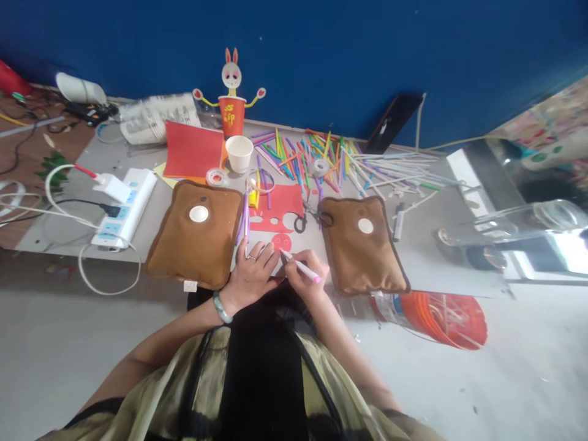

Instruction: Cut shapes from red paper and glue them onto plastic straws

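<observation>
My right hand (307,274) grips a white marker with a pink end (305,268), its tip at the lower edge of a small red paper circle (282,242). Faint drawn marks show on that circle. Flat on the table beside it lies my left hand (254,272), fingers stretched out, a ring and a bracelet on it. Just beyond is a red paper sheet (280,199) with round holes cut out. Black-handled scissors (313,217) rest at its right edge. Brown padded pouches lie on both sides, the left pouch (193,245) and the right pouch (365,257).
A rabbit figure on a red paper cup (232,116) stands at the back, near a white cup (239,154) and red paper sheets (193,150). Colourful sticks (303,159) are spread behind. A power strip (124,211) sits left; an orange bucket (452,318) is below right.
</observation>
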